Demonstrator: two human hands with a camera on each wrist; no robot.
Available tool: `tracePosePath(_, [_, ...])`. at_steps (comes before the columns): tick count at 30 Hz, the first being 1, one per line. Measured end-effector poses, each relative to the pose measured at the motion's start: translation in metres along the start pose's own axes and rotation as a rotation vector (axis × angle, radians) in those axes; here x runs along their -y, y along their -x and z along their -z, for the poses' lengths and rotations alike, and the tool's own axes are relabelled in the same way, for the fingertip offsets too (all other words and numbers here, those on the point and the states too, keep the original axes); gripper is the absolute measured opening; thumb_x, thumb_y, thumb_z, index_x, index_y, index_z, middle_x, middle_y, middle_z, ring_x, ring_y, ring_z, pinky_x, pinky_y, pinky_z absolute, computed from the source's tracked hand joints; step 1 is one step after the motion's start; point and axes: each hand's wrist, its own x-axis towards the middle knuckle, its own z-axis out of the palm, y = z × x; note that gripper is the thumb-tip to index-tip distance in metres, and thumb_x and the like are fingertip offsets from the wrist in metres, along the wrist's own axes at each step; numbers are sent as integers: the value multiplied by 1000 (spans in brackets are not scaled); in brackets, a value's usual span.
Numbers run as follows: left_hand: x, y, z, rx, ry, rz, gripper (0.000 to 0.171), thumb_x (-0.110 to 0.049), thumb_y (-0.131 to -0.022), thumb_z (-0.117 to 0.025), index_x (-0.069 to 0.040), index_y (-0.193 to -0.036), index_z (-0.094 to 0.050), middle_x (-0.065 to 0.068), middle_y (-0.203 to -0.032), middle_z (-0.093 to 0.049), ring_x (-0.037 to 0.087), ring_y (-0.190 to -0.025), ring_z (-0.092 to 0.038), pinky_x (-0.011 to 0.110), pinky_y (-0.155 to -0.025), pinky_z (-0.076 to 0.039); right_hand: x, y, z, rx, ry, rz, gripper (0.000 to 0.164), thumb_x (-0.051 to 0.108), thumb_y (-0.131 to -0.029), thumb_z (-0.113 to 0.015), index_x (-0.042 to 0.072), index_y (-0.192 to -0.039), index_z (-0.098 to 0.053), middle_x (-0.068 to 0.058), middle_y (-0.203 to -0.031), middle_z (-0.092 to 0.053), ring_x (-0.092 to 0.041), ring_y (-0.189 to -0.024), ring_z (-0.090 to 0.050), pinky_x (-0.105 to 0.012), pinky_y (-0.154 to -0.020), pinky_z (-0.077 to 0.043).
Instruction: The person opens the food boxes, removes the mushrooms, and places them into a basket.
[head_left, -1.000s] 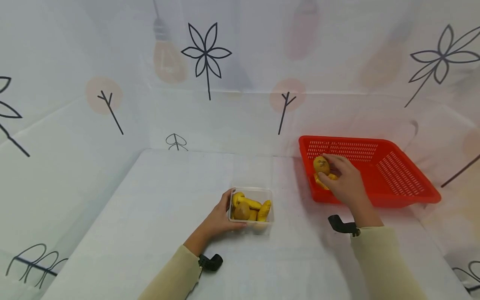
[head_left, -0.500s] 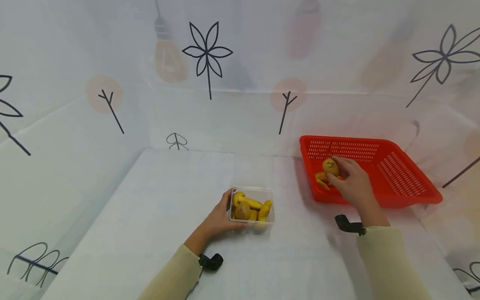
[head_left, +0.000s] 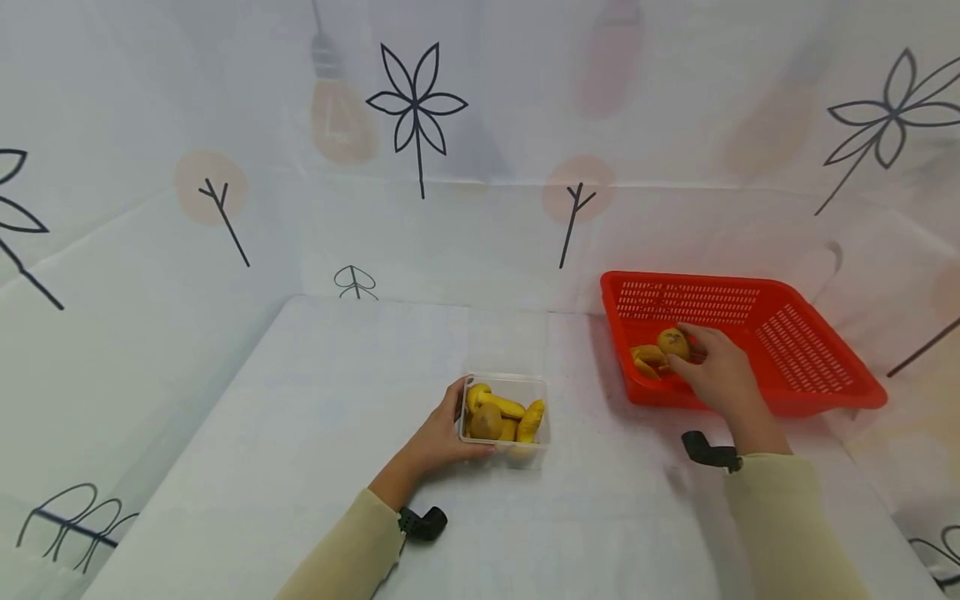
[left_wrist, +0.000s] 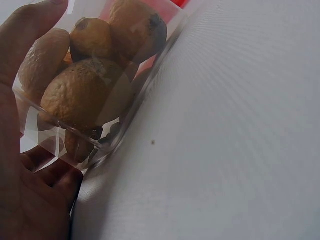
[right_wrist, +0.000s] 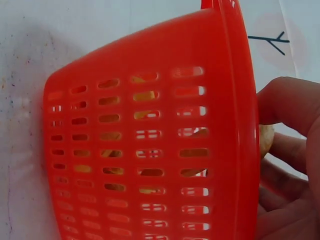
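Note:
On the left of the white table, my left hand (head_left: 435, 437) grips a small clear plastic box (head_left: 517, 387) by its side. Several yellow elongated pieces (head_left: 501, 407) and a round brown piece (head_left: 486, 422) fill it; the left wrist view shows rough, potato-like brown pieces (left_wrist: 85, 92) through its wall. Over the left end of a red basket (head_left: 787, 354), my right hand (head_left: 722, 375) holds a round yellow-brown, potato-like piece (head_left: 673, 342) between thumb and fingers. Yellow pieces (head_left: 647, 358) lie just left of it in the basket. From the right wrist, the slotted basket wall hides most of the contents.
A white sheet with printed plants and bulbs (head_left: 412, 104) stands behind and beside the white table (head_left: 337, 375). The basket's raised rim (head_left: 697, 277) surrounds the right hand's work. Wrist-worn cameras (head_left: 423, 524) sit on both forearms.
My right hand has moved right and slightly lower with the round piece, showing more of the yellow pieces in the basket. The left hand and the box stay in place.

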Motion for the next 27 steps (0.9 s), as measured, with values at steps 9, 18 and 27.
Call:
tracePosePath(9, [0,0,0,-2,-7,-4,114,-54,-68,-83,-23,-152,-14,6,-159,-26,24,-146,-30,45,-118,-29,-1,-1,4,88,20,-96,69,31,-93,-63,6,-150,-32,-31,-143,-37,-49,-121,-40,-62,-92,-49])
tracePosePath(18, [1,-1,-1,-3,-13,0,114,-54,-67,-83,-23,-152,-14,6,-159,-27,25,-145,-31,46,-118,-29,5,1,4,100,25,-129,75,41,-92,-63,8,-151,-30,-31,-146,-33,-50,-123,-36,-62,-91,-50])
tracePosePath(27, [2,-1,-1,-5,-16,-6,114,-54,-67,-83,-23,-152,-15,5,-158,-28,25,-145,-32,46,-118,-29,19,7,4,131,-24,-78,77,43,-92,-63,11,-153,-28,-28,-147,-33,-47,-124,-35,-60,-90,-51])
